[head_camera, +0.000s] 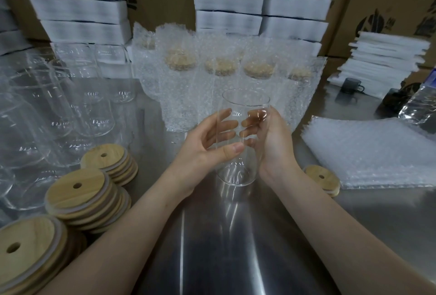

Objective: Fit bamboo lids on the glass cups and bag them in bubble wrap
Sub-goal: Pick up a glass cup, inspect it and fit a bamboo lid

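Being gripped from both sides, the clear tall glass cup is kept upright in the middle of the frame with its open mouth upward, probably so that a lid can be pressed on; no lid is fitted yet. The left hand is curled round the cup, the thumb laid across the front and the fingers seen through the glass behind. The right hand is wrapped round it likewise from the other side, palm turned inward. Whether the base touches the shiny steel table cannot be told. One round bamboo lid with a straw hole is laid just right of the right wrist, beside the pile of flat bubble wrap bags, so both seem placed for easy reach.
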The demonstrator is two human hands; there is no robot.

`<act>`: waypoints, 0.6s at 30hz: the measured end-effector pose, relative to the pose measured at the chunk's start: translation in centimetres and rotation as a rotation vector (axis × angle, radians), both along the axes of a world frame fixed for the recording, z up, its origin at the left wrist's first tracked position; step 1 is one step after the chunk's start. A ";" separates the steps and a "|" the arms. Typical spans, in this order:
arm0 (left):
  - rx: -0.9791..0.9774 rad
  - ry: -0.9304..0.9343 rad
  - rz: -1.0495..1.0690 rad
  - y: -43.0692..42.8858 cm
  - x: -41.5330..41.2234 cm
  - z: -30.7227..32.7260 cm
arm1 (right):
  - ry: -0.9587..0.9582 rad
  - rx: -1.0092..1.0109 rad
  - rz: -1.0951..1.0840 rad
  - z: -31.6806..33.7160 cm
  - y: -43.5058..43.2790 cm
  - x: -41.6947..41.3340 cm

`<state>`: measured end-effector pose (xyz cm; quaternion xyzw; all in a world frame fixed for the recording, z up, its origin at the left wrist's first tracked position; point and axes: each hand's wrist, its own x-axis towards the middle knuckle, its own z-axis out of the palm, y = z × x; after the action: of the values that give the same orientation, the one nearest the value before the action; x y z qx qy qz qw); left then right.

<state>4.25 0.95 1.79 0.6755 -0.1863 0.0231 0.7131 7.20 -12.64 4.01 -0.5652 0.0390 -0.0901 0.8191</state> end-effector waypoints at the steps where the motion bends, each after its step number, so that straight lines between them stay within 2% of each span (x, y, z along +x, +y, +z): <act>1: 0.005 0.002 -0.010 0.0 0.0 0.0 | 0.006 0.013 0.005 0.0 0.0 0.0; 9: 0.033 0.027 -0.036 0.1 -0.1 -0.1 | -0.028 0.011 0.029 -0.7 0.4 -0.3; 13: 0.109 0.006 0.014 -0.4 -0.1 -0.1 | -0.022 -0.003 0.029 -0.8 0.5 -0.5; 18: 0.052 0.022 0.035 -0.1 0.2 -0.3 | -0.016 0.022 0.036 -0.6 0.4 -0.6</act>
<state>4.50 0.82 1.45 0.6970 -0.1670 0.0232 0.6969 6.65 -12.20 3.45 -0.5562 0.0233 -0.0795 0.8269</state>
